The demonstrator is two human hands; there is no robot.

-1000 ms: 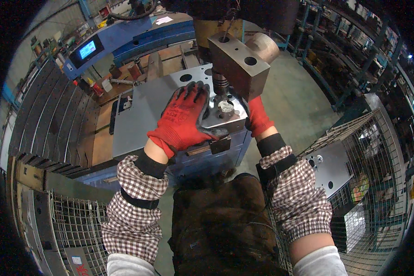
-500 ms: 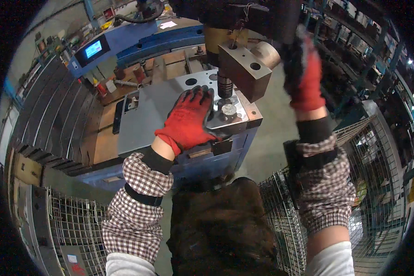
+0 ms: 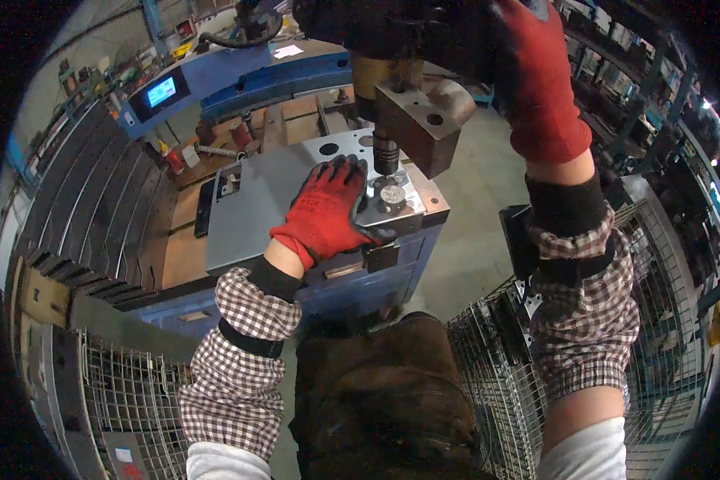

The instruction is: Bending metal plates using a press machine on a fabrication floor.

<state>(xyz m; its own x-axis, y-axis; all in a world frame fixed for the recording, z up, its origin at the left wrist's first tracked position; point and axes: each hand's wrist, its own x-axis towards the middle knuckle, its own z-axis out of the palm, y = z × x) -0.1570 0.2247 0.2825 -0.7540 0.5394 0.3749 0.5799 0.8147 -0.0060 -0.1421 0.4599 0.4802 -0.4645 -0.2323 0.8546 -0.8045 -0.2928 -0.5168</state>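
My left hand (image 3: 324,208), in a red glove with dark fingertips, lies flat with outstretched fingers on a grey metal plate (image 3: 256,192). Its thumb reaches over the plate's near edge. Just right of those fingers, the ribbed dark tool (image 3: 386,152) of a machine points down, apart from the round silvery disc (image 3: 392,195) on the plate's right end. My right hand (image 3: 540,80), gloved alike, is raised at the upper right beside the machine's dark head (image 3: 440,32). Its fingers are hidden by the dark background and the picture's edge, so what they touch does not show.
A heavy steel block (image 3: 420,120) hangs from the machine beside the tool. Back left stands a lit control screen (image 3: 162,92). Stacked dark metal sheets (image 3: 88,200) fill the left. Wire mesh cages flank me: one left (image 3: 136,392), one right (image 3: 672,320).
My right hand has moved upward along the machine's head. My left hand stays flat on the plate. The whole view has shifted slightly.
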